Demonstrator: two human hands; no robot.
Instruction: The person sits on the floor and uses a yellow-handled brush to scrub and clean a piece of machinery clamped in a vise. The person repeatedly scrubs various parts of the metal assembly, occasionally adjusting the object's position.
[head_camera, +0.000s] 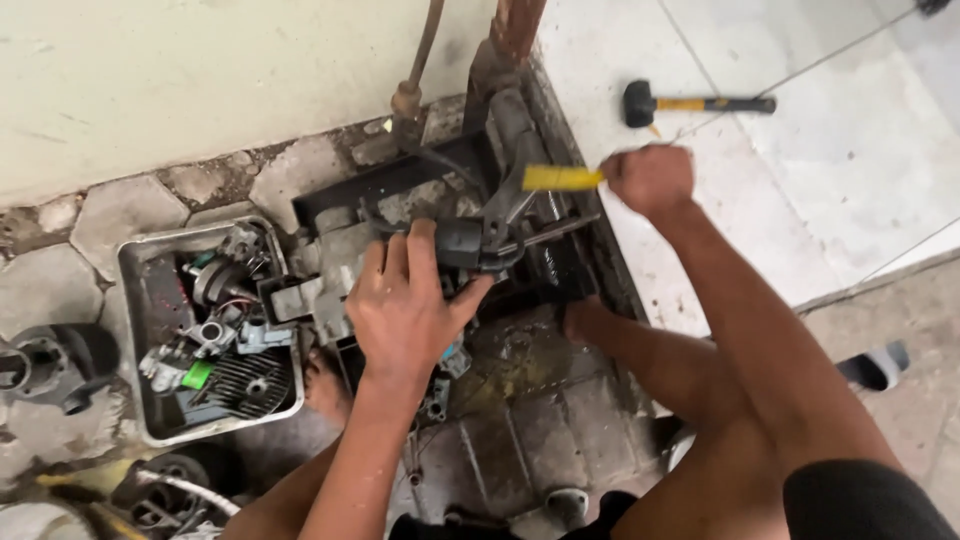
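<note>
The left hand (405, 305) presses flat on a grey engine part (350, 265), fingers spread over its top and thumb hooked round a dark cylindrical piece at its right end. That part sits in the middle of the scene, on a grimy metal base (530, 420) on the floor, just right of a metal tray (135, 345) full of small engine bits. The right hand (650, 180) is closed in a fist round a yellow-handled tool (562, 178), whose working end points left into the dark bracket beside the left thumb (the tip itself is hidden).

The main risk, as I judge it, is a slip: if the tool jumps off whatever it bears on, its end would travel straight toward the left thumb and fingers, which lie very near. The oily surfaces make that likelier. The part also rests loosely, held only by the palm, so a hard push could twist it toward the tray. A bare foot (325, 385) lies just beside the tray, below the part. A black mallet (690, 103) lies well apart, far right on the tiles.
</note>
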